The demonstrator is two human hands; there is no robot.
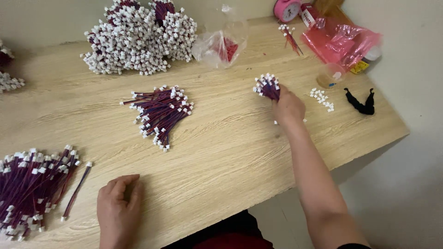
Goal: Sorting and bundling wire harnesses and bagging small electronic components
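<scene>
My right hand (288, 108) reaches out over the right part of the wooden table (230, 138) and grips a small bundle of red and blue wires (267, 86) with white plug ends. My left hand (118, 205) rests near the table's front edge with its fingers curled loosely and nothing in it. A single loose wire (76, 190) lies just left of that hand. A loose pile of the same wires (161, 113) lies in the middle of the table, between the two hands.
A large heap of wires (32, 189) sits at the front left; big bundled heaps (138, 39) stand at the back. A clear bag (219, 46), a pink bag (341, 41), a pink clock (286, 9), loose white connectors (322, 99) and a black band (362, 103) lie at right.
</scene>
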